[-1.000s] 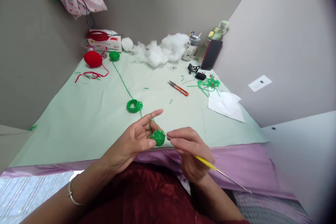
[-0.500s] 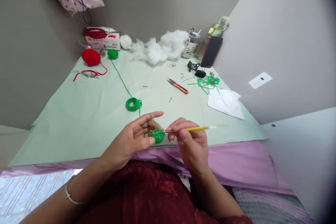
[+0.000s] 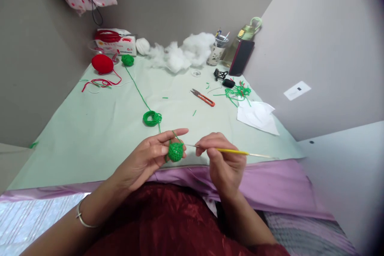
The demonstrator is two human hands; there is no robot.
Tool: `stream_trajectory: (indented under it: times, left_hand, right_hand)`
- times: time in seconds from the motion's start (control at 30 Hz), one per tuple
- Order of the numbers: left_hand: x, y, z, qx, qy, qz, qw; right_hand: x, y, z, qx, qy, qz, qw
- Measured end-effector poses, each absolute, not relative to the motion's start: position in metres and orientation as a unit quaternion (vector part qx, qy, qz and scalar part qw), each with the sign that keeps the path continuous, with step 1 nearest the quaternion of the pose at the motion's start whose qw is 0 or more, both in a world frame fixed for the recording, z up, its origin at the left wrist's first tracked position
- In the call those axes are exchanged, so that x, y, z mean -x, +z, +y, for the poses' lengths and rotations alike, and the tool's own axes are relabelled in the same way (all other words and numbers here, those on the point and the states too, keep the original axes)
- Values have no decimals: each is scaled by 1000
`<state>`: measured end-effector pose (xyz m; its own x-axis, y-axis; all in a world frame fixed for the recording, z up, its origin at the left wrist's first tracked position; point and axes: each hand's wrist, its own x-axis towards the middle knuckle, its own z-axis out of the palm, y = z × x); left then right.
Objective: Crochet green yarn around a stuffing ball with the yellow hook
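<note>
By the near edge of the desk [image 3: 90, 136], your left hand [image 3: 148, 154] pinches the green crocheted piece [image 3: 175, 152], forefinger [image 3: 181, 131] extended, seemingly to tension the yarn [image 3: 159, 128]; your right hand [image 3: 225, 161] grips the yellow-handled hook [image 3: 232, 151] pen-like, probably for fine control.

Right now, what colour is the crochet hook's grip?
The hook's grip is yellow, seen best in the head view.
</note>
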<state>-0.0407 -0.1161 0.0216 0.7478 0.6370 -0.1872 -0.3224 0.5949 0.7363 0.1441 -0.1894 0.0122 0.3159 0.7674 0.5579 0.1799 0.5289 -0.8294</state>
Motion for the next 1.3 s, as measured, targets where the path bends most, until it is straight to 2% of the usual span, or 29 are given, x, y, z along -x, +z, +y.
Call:
stream_trajectory:
  times: [0.13, 0.23, 0.43, 0.63, 0.9, 1.1, 1.3]
  left_hand:
    - [43, 21, -115, -382, 259, 230, 857]
    - [44, 21, -117, -440, 257, 250, 823]
    - [44, 25, -120, -560, 262, 279, 735]
    - [45, 28, -121, -594, 295, 322, 676]
    - [47, 30, -121, -582, 324, 328, 670]
    - [47, 32, -122, -564, 337, 321, 682]
    - [47, 31, -121, -527, 342, 295, 720]
  right_hand:
    - [-148, 15, -186, 383, 344, -459, 724]
    - [-146, 15, -184, 355, 387, -456, 718]
    - [-139, 10, -182, 411, 315, -546, 659]
    - [-138, 13, -178, 414, 317, -554, 650]
    - [-135, 11, -173, 398, 352, -544, 649]
    - [-133, 8, -169, 348, 400, -504, 682]
    - [-138, 11, -173, 360, 371, -566, 642]
